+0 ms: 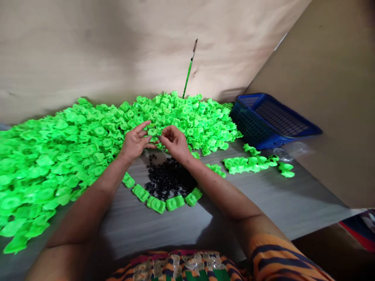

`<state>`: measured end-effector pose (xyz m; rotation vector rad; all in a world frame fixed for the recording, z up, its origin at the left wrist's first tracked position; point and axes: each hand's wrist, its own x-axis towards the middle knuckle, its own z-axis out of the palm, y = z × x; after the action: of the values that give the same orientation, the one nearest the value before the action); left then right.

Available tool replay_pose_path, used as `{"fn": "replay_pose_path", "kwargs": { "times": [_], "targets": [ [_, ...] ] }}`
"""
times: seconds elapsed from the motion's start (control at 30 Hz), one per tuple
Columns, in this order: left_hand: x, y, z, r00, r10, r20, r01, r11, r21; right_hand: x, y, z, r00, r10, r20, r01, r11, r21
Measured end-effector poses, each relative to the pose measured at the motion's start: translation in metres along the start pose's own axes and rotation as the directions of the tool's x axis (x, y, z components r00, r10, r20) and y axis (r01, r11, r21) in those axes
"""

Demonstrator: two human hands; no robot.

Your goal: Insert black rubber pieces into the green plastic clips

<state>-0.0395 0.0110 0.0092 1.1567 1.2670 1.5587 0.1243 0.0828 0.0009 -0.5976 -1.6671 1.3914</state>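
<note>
Above the table, my left hand grips a bright green plastic toy car body by its edges, hollow underside towards me. Small black bars, like wheel axles, cross it. Close on the right, my right hand has thumb and fingers pinched at the car body's edge, on what looks like a black wheel axle; the fingers partly hide it. Below the hands lies a heap of small black wheel parts. A curved row of green car bodies borders the heap's near side.
A large pile of green car bodies covers the left and back of the table. A thin green-and-dark stick stands up behind it. At the right are a tilted blue basket, a cluster of green cars and clear plastic.
</note>
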Motion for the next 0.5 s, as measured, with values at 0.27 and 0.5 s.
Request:
{"fn": "replay_pose_path", "kwargs": {
  "times": [0.27,0.5],
  "targets": [
    [-0.008,0.001,0.01,0.999,0.044,0.019,-0.045,0.996,0.072,-0.001,0.0,0.001,0.991,0.12,0.055,-0.126,0.985,0.12],
    [-0.01,0.005,0.011,0.998,0.034,0.061,-0.038,0.997,0.068,0.0,-0.003,0.002,0.992,0.118,0.041,-0.124,0.978,0.167]
  ]
}}
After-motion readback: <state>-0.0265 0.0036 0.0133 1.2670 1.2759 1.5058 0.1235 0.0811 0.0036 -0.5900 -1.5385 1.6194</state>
